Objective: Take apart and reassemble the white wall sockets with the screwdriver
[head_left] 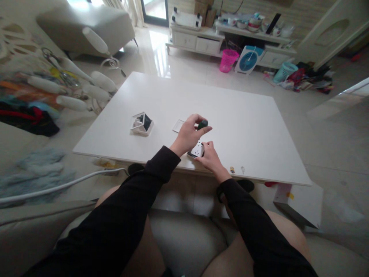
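Observation:
A white wall socket [197, 149] with dark edges is at the near edge of the white table [236, 115]. My right hand [211, 157] grips it from the right side, fingers at its far edge and thumb at the near one. Above the socket, my left hand [190, 132] is closed round the dark green handle of a screwdriver [203, 124]. The handle points up, and the hand hides most of the shaft. Partly behind my left wrist lies a thin white frame [178, 125], flat on the table.
On the table's left stands a small white open box [146, 132] with dark and white parts in it. Two small stickers, one of them yellow [232, 169], are near the front edge. A lamp with white shades [100, 80] rises beyond the left edge.

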Tool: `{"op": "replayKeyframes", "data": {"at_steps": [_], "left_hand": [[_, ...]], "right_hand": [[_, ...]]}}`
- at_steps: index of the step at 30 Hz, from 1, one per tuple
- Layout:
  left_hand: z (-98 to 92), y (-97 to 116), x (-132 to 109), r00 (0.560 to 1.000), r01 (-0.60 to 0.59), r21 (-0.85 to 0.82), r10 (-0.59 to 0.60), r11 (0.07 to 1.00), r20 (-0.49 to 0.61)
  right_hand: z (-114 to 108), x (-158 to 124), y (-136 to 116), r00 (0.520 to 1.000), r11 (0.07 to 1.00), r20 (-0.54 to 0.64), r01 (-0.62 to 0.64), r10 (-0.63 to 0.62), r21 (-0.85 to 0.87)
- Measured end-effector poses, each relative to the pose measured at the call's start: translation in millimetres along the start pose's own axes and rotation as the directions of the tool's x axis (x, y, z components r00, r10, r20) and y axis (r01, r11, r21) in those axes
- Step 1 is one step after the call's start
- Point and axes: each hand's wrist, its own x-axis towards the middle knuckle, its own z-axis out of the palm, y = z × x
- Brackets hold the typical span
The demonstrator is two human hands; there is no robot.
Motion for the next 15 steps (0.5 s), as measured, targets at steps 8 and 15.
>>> {"op": "replayKeyframes", "data": {"at_steps": [8, 15], "left_hand": [[-5.0, 3.7, -2.0, 0.974, 0.021, -0.158, 0.016, 0.987, 0.224], [-3.3, 2.0, -2.6, 0.994, -0.038, -0.174, 0.056, 0.984, 0.098]], "right_hand": [[-0.1, -0.2, 0.4, 1.0, 1.0, 0.008, 0.021, -0.021, 0.015], [1.9, 0.1, 1.0, 0.999, 1.0, 0.023, 0.028, -0.028, 0.009]]}}
